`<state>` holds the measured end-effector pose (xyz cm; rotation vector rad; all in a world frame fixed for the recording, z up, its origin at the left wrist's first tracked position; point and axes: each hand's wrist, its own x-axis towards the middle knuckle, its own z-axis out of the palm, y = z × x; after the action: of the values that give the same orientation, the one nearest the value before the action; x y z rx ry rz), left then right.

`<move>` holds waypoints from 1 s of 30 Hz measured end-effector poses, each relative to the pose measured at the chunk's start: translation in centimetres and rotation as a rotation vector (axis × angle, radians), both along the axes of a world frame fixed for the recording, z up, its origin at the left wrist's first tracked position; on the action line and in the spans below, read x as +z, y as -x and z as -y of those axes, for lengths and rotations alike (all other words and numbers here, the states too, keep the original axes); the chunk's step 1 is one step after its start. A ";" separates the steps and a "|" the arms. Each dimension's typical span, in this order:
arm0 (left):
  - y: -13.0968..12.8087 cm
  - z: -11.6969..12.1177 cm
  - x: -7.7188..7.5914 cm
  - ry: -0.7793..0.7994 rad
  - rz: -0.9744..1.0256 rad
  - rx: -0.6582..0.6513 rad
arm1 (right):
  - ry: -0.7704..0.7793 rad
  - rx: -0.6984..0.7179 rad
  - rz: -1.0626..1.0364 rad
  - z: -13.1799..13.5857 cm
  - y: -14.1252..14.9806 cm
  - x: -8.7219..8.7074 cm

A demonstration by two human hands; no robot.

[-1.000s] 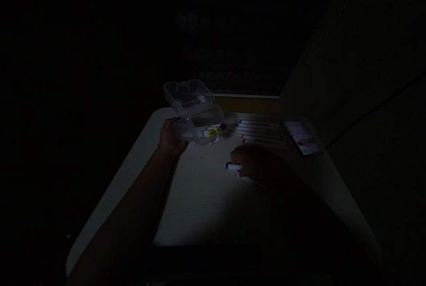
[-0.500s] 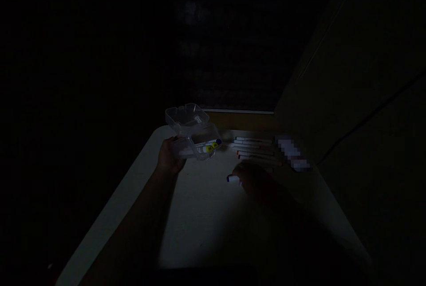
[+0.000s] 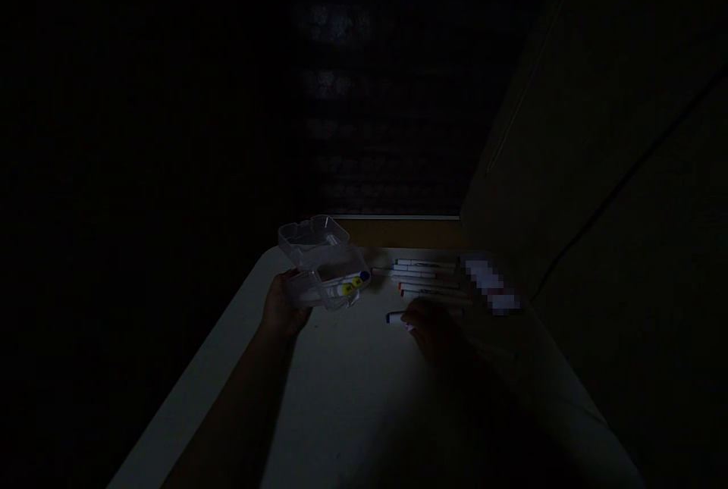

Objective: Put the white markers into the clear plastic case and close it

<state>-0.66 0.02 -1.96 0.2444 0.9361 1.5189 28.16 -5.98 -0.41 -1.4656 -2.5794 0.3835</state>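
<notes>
The scene is very dark. My left hand (image 3: 283,309) grips a clear plastic box (image 3: 324,277) by its left side, holding it tilted just above the white table (image 3: 353,390). Its lid stands open at the back. Inside lie markers with yellow and purple caps (image 3: 353,285). My right hand (image 3: 435,330) is closed on a white marker with a blue cap (image 3: 395,318), whose tip points left, low over the table. Several more markers (image 3: 426,277) lie in a row just behind that hand.
A small blurred-out flat item (image 3: 490,284) lies at the table's right rear. A dark panel or wall (image 3: 569,193) rises along the right side. Beyond the table's far edge all is black.
The view has tilted up, so everything sits lower in the picture. My right hand with the blue-capped marker stays near the marker row; the box remains held in my left hand.
</notes>
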 end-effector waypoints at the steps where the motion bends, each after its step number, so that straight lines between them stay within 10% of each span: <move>1: -0.1 0.1 0.1 -0.002 0.000 0.021 | -0.004 -0.012 -0.001 0.1 0.0 0.0; 30: 0.1 -1.0 -2.2 -0.128 0.051 -0.008 | -0.084 0.075 -0.025 -0.1 -0.4 -0.9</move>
<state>-0.80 1.04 -4.17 0.2993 0.7978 1.5727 28.55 -5.87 -1.26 -1.3312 -2.6024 0.2965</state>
